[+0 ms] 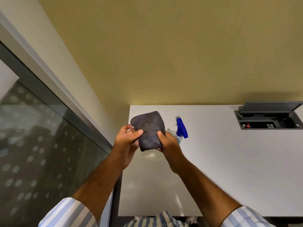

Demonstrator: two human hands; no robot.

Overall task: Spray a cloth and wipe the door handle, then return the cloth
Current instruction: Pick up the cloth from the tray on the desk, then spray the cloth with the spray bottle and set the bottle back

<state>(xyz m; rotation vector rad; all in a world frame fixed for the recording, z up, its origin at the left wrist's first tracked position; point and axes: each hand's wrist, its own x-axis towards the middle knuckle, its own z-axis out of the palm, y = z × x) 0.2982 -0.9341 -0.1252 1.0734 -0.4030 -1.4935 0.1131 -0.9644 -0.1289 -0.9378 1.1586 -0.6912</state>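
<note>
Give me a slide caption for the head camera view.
Both hands, left hand and right hand, hold a dark cloth above the white table, spray bottle behind.

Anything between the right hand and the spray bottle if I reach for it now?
Only the cloth, gripped by both the right hand and left hand. The spray bottle stands just behind the right hand on the table.

One cloth [148, 130], one spray bottle [180, 132], two hands, one table [229, 161], one socket box [268, 117].
</note>
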